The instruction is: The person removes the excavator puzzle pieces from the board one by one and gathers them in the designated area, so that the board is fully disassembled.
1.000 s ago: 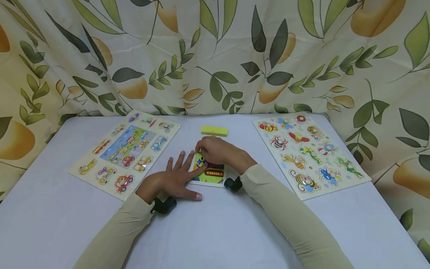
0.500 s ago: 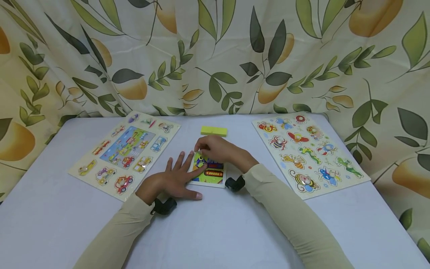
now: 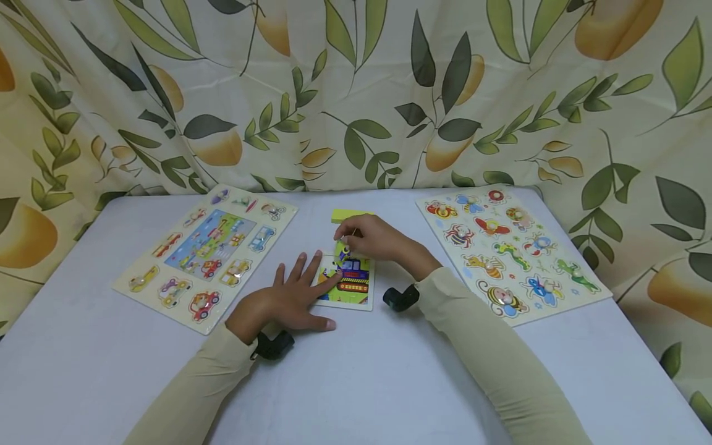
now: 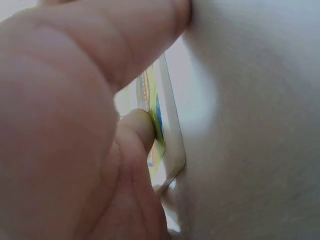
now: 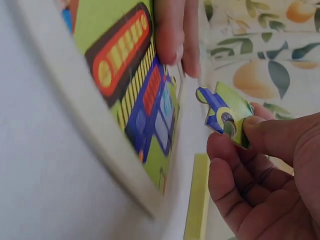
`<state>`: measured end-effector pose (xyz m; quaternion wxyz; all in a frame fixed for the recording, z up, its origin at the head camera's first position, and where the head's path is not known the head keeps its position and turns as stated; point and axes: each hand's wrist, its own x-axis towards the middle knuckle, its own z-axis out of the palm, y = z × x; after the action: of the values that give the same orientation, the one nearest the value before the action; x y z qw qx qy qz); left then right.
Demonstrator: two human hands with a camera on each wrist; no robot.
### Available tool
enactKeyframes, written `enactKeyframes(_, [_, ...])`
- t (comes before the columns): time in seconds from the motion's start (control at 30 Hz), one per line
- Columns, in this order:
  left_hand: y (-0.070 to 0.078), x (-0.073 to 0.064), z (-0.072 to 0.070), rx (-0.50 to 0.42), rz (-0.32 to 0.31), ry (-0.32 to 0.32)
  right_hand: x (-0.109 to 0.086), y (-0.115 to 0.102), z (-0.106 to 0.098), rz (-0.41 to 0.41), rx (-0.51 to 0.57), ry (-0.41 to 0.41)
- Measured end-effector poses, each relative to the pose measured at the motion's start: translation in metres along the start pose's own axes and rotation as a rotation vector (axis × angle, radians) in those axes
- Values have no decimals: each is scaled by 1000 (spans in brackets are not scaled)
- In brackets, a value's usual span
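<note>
From the head view, I'm seeing the left hand [image 3: 283,303] lying spread and unclenched, its forefinger over the tracked-vehicle puzzle [image 3: 345,305], while the right hand [image 3: 374,238] is pinching a jigsaw piece [image 3: 342,252] by the puzzle's far edge. In the left wrist view, a fingertip is resting on the puzzle's face; I'd be pressing lightly there. In the right wrist view, thumb and fingers are grasping the piece apart from the puzzle; I'd be gripping gently, sparing its tab.

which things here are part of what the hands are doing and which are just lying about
In use:
small truck puzzle, left hand touching it
loose puzzle piece, pinched in the right hand

Apparently just lying about:
larger vehicle board
bug board
yellow block
</note>
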<state>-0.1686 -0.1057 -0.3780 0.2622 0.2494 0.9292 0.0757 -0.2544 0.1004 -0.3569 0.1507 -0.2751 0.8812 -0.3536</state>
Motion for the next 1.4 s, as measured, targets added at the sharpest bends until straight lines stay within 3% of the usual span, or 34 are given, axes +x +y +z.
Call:
enactKeyframes(0.37, [4, -9, -4, 50, -50, 48, -9, 18, -14, 52, 11, 11])
enactKeyframes(0.53, [5, -9, -6, 37, -30, 100, -17, 23, -22, 94, 13, -12])
enactKeyframes(0.63, [5, -8, -5, 12, 16, 121, -21, 27, -26, 105, 4, -28])
enactKeyframes(0.8, [5, -3, -2, -16, 75, 81, -26, 31, -31, 117, -8, -49])
enactKeyframes(1.17, [8, -1, -1, 38, -10, 29, -28, 35, -37, 184, 11, -120])
enactKeyframes(1.4, [7, -2, -2, 36, -5, 20, -29, 35, -33, 173, -5, -144])
